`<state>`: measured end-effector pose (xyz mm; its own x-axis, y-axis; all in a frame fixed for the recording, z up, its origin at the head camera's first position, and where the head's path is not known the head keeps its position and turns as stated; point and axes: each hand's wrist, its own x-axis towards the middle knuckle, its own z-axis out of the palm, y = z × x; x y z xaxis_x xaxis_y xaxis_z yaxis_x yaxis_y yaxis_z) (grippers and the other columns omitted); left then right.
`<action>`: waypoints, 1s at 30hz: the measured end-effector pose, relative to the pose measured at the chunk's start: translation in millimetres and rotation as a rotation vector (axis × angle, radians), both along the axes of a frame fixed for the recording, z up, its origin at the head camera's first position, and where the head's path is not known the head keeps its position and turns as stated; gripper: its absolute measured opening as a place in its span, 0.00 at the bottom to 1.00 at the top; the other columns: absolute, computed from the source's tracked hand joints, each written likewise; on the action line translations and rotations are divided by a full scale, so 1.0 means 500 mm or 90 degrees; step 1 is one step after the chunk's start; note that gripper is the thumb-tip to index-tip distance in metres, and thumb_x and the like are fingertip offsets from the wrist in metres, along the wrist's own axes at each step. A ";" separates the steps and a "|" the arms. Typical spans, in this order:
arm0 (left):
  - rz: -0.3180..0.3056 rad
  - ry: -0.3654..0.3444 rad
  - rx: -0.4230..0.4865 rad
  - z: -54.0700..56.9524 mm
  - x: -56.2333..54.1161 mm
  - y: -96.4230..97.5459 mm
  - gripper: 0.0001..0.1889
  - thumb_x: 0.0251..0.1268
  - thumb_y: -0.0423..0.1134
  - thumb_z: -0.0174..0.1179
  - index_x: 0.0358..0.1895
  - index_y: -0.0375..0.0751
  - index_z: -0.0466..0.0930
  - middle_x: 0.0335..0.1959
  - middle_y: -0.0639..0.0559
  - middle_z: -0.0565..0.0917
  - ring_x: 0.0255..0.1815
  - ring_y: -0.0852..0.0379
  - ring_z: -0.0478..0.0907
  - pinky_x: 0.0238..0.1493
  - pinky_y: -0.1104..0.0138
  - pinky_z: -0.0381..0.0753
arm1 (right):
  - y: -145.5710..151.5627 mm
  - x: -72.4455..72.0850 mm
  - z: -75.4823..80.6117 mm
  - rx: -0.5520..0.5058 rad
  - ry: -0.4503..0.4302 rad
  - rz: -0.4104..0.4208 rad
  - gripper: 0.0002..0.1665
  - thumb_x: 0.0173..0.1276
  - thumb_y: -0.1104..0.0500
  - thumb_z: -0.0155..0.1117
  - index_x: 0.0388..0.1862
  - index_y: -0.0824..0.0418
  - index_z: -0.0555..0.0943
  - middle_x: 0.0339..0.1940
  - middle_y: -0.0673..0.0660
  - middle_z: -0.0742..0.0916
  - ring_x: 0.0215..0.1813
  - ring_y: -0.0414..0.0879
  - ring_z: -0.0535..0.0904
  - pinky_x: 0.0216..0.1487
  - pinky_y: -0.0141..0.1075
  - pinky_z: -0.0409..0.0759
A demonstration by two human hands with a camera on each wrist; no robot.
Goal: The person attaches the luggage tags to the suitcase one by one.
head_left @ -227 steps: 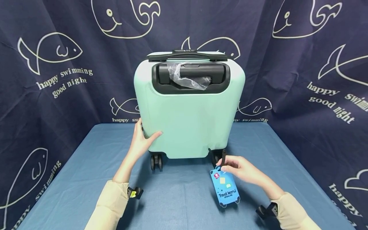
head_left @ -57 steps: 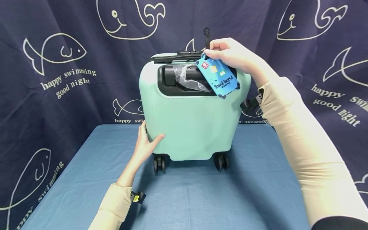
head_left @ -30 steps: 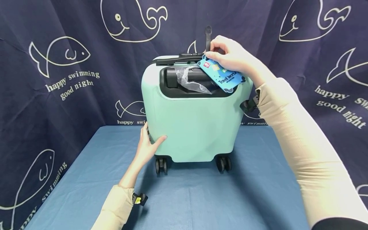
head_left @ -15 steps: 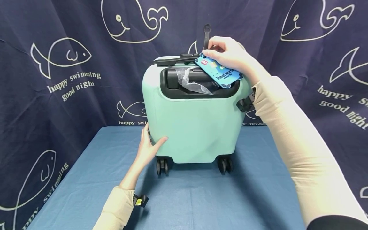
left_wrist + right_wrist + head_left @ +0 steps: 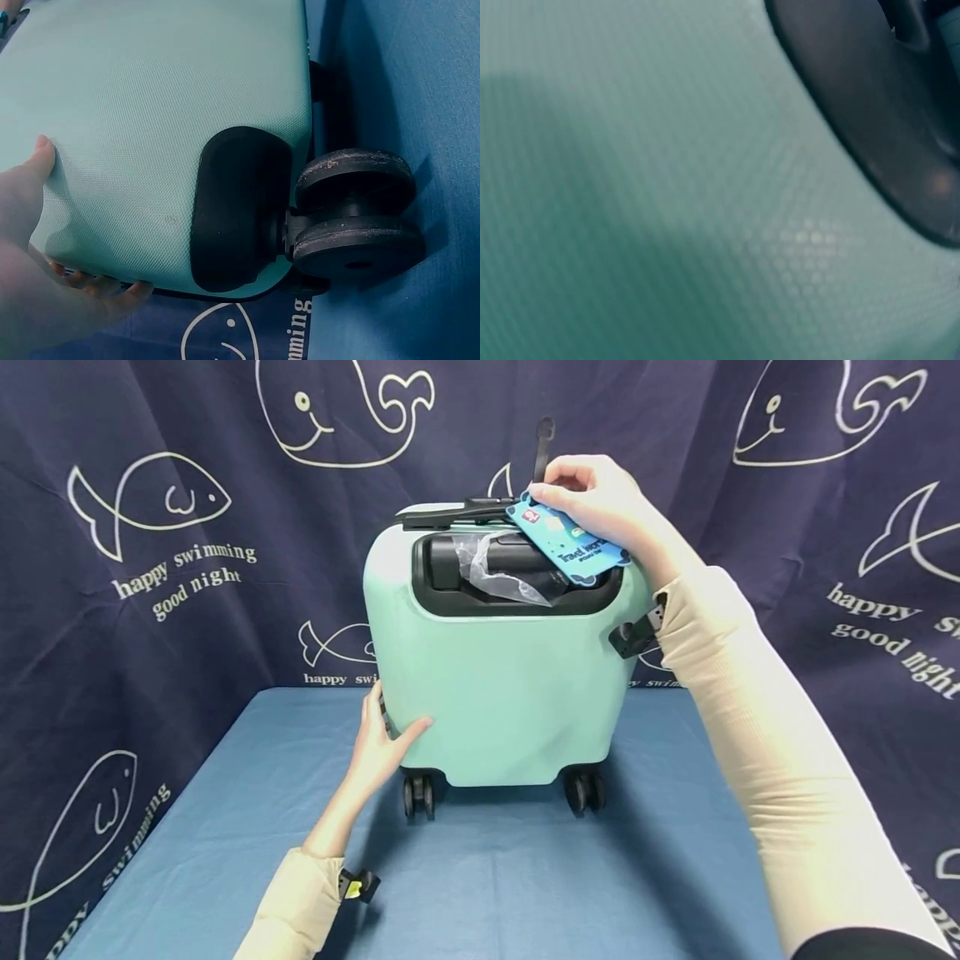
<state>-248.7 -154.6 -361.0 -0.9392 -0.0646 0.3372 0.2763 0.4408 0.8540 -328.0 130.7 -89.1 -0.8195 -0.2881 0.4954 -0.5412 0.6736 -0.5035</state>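
A mint-green suitcase stands upright on its black wheels. My left hand grips its lower left edge, thumb on the broad face and fingers round the side, as the left wrist view also shows. Up at the top right, my right hand pinches a blue luggage tag printed "Travel World". The tag's black strap sticks up loose above the fingers. Tag and hand overlap the right part of the black carry handle in the head view. The right wrist view shows the suitcase shell close up.
Clear plastic wrap hangs on the black pull handle in its recess. Blue cloth covers the table. A dark blue curtain with fish drawings stands behind and at the sides.
Since the earliest frame, my right hand has carried the tag up from the lower right wheel to the carry handle. Lately the tag has swung up slightly. My left hand keeps its grip.
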 end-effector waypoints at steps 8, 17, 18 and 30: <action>-0.036 -0.007 0.031 0.010 0.000 -0.016 0.50 0.53 0.54 0.67 0.73 0.49 0.43 0.69 0.43 0.53 0.68 0.45 0.58 0.61 0.50 0.67 | -0.002 0.003 -0.004 0.028 0.016 -0.020 0.14 0.62 0.42 0.60 0.33 0.50 0.79 0.26 0.40 0.77 0.34 0.37 0.69 0.39 0.28 0.59; -0.026 0.050 0.067 0.036 0.001 -0.025 0.39 0.60 0.48 0.63 0.71 0.46 0.53 0.68 0.45 0.60 0.66 0.46 0.64 0.62 0.49 0.68 | 0.002 0.005 0.000 0.033 0.026 -0.019 0.15 0.63 0.42 0.59 0.34 0.52 0.79 0.29 0.42 0.78 0.35 0.37 0.69 0.39 0.27 0.60; -0.021 0.057 0.069 0.039 0.003 -0.026 0.38 0.60 0.48 0.63 0.71 0.46 0.54 0.67 0.45 0.61 0.66 0.47 0.65 0.62 0.50 0.68 | 0.002 0.005 0.000 0.033 0.028 -0.018 0.15 0.63 0.43 0.59 0.34 0.52 0.79 0.29 0.42 0.78 0.35 0.37 0.69 0.39 0.27 0.60; 0.017 0.143 0.102 0.090 0.016 -0.019 0.29 0.64 0.42 0.59 0.67 0.45 0.62 0.65 0.52 0.69 0.63 0.55 0.70 0.59 0.59 0.71 | 0.004 0.005 -0.004 0.006 0.036 -0.009 0.14 0.64 0.44 0.59 0.34 0.53 0.79 0.29 0.43 0.77 0.34 0.37 0.69 0.38 0.27 0.61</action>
